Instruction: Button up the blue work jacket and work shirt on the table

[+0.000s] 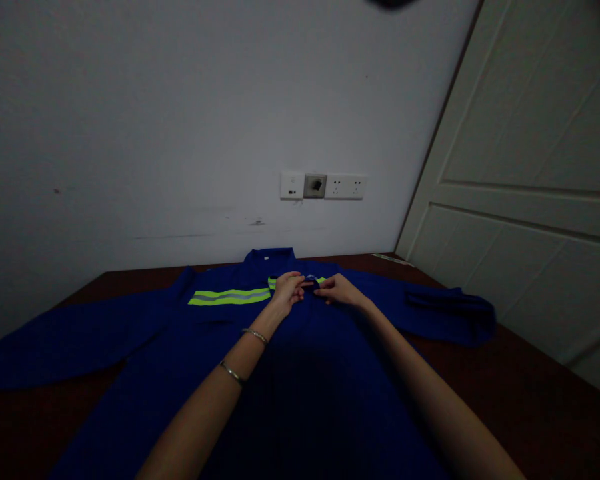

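Note:
A blue work jacket (205, 353) lies spread with its collar toward the wall and its sleeves out to both sides. Across its chest runs a yellow-green and grey reflective stripe (230, 297). At the front opening, my left hand (289, 291) pinches the jacket's edge, fingers bent around the cloth. Close to its right, my right hand (341, 291) grips the lifted cloth between thumb and fingers. A small fold stands up between the two hands, and whatever fastening it may have is too dark to make out. Two bracelets (233, 372) circle my left forearm.
The jacket rests on a dark red-brown table (525, 393), which meets a pale wall (155, 120) at the back. Sockets and switches (344, 187) sit on that wall. A white panelled door (530, 160) rises at the right. The right sleeve (445, 313) is folded near its end.

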Demonstrator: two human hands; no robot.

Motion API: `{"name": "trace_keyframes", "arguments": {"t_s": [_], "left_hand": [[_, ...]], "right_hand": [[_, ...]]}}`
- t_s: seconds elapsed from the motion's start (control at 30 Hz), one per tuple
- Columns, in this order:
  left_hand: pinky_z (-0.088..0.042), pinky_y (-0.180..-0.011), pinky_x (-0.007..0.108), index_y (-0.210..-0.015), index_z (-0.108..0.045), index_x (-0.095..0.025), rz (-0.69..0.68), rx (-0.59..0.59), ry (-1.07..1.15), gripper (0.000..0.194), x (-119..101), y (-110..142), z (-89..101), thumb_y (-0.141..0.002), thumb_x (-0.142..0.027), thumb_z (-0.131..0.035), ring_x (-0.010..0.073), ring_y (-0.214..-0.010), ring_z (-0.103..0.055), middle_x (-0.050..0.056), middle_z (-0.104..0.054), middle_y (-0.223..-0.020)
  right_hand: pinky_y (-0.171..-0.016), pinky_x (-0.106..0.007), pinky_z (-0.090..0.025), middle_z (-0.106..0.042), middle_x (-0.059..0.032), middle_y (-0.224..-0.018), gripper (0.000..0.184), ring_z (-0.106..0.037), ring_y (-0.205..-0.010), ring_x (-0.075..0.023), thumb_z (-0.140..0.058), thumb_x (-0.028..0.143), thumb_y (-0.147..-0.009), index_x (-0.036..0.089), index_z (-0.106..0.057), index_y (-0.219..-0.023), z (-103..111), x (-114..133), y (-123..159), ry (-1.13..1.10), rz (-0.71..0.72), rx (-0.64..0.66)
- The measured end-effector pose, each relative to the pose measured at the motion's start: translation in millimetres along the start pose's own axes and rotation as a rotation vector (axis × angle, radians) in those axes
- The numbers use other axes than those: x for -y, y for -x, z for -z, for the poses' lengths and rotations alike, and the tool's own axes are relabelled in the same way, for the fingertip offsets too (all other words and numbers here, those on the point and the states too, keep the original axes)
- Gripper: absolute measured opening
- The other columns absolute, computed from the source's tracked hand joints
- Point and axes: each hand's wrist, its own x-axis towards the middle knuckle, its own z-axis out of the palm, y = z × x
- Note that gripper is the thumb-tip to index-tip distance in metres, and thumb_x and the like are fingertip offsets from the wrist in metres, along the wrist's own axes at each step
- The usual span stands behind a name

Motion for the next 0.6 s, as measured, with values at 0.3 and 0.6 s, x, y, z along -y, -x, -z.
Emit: {"name": "trace_keyframes", "arguments": {"t_s": [0.3,0.6], "left_hand": [[-0.037,-0.051,0.018,-0.074,-0.056,-0.016,-0.597,0.292,-0.877,0.008,-2.7,14.4,2.6,-0.073,-0.024,-0.057,0.0084,-0.049,-0.051,-0.002,-0.057,-0.056],[-0.041,-0.075,0.024,-0.090,-0.062,-0.016,-0.856,0.339,-1.318,0.020,21.6,14.0,7.0,-0.086,-0.019,-0.042,0.0160,-0.083,-0.058,0.007,-0.063,-0.089]], "right_hand": [[-0.044,-0.015,-0.043,-0.047,0.0052,-0.047,0.015,-0.045,-0.042,-0.0044,-0.061,0.022,-0.068,0.010,-0.058,-0.058,0.3,-2.0,-0.8,-0.153,-0.135,-0.095],[-0.044,-0.013,-0.044,-0.046,0.0053,-0.045,0.018,-0.045,-0.041,-0.0033,-0.061,0.017,-0.070,0.010,-0.054,-0.055,-2.5,6.9,5.3,-0.250,-0.251,-0.092]]}}
